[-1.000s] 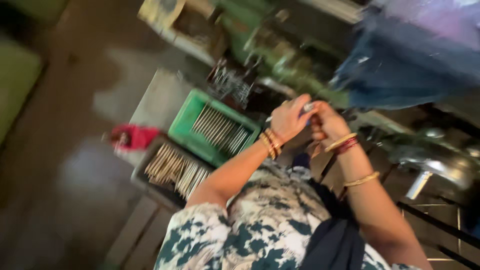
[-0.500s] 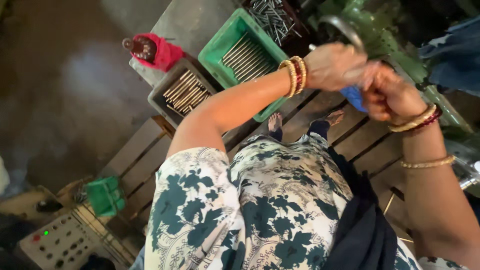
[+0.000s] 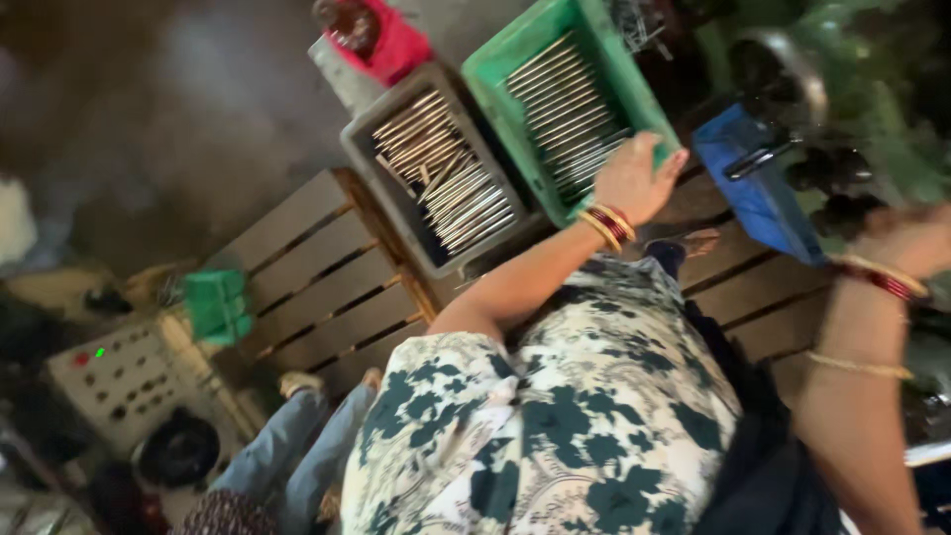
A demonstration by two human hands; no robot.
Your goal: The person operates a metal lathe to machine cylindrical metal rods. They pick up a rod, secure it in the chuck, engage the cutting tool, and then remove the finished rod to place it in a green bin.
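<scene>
My left hand [image 3: 639, 178], with bangles at the wrist, reaches down to the near corner of a green crate [image 3: 492, 81] full of thin metal rods [image 3: 565, 104]. Its fingers are spread over the crate's rim and the rod ends, and I see nothing in them. My right hand [image 3: 906, 241] is raised at the far right beside a dark green machine [image 3: 872, 89]. It is blurred, so its grip is unclear. A grey crate [image 3: 379, 170] with more rods [image 3: 451, 183] stands just left of the green one.
A blue tray-like part [image 3: 758, 193] juts out between my hands. Beyond the crates sits a red object [image 3: 394, 42]. A wooden pallet [image 3: 297, 272] lies underfoot. At lower left are a small green box [image 3: 218, 305], a control panel [image 3: 119, 381] and another person's jeans-clad legs [image 3: 282, 451].
My hands were together near the machine; they have come apart. The left hand dropped down onto the green crate's corner while the right stayed up at the machine. The view swung downward.
</scene>
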